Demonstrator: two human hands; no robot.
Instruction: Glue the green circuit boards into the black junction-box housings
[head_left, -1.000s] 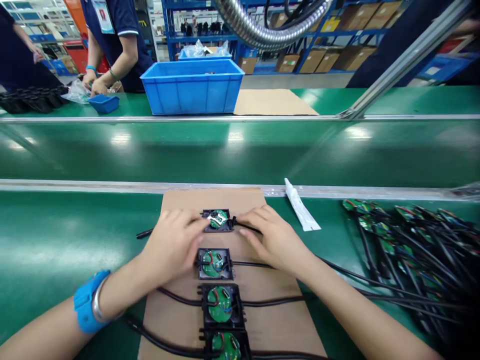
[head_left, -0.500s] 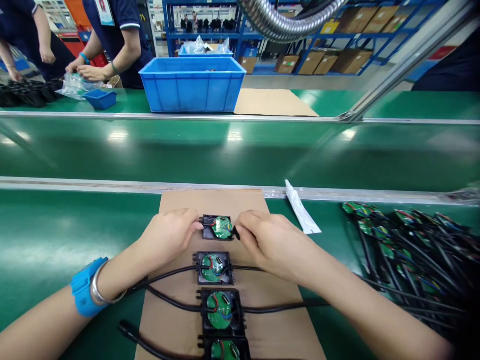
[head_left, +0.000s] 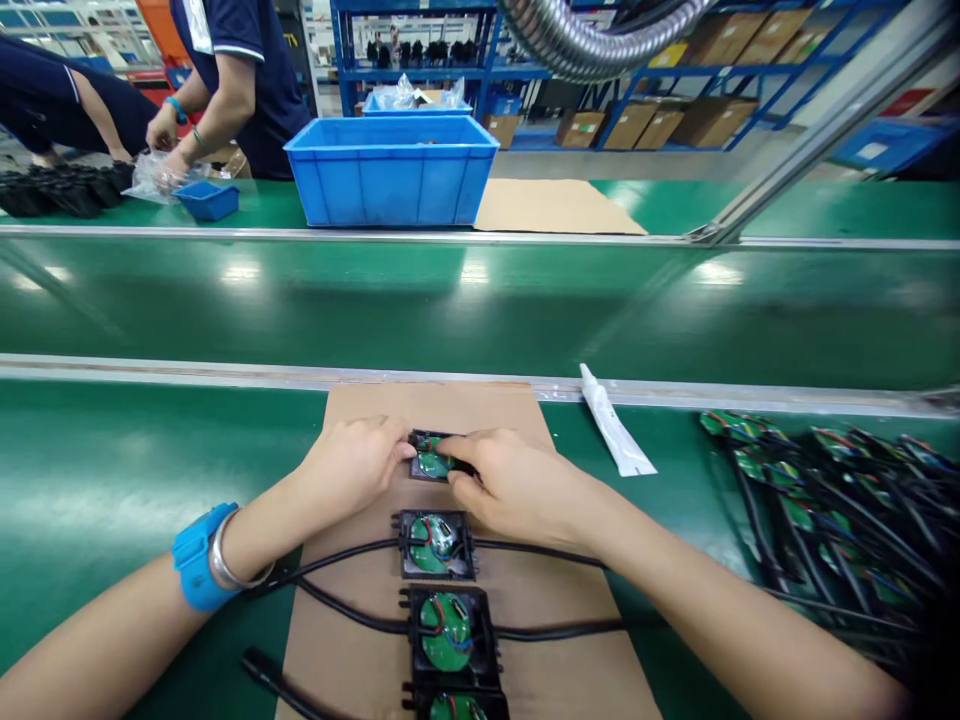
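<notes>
At the far end of a cardboard sheet (head_left: 555, 680), a small black plastic case (head_left: 415, 467) holds a green circuit board (head_left: 433, 463). My left hand (head_left: 349, 468) pinches the case's left edge, where a cable end is hidden by the fingers. From the right, my right hand (head_left: 517, 480) grips the case's right side, its index finger on the board. Nearer me, in a column, lie another case (head_left: 406, 568) with a board and red and blue wires, a third case (head_left: 480, 600), and a partly cut-off one. Black cables (head_left: 540, 632) run out from their sides.
A white tube (head_left: 615, 430) lies right of the cardboard. Many cabled boards (head_left: 810, 510) are heaped at the right. Beyond the green bench stand a large blue bin (head_left: 390, 180) and a small blue tray (head_left: 208, 200). Co-workers (head_left: 240, 90) stand at the back left.
My right index finger has moved left from the case's right edge onto the board. The board now sits further left in the case. My left hand keeps its pinch.
</notes>
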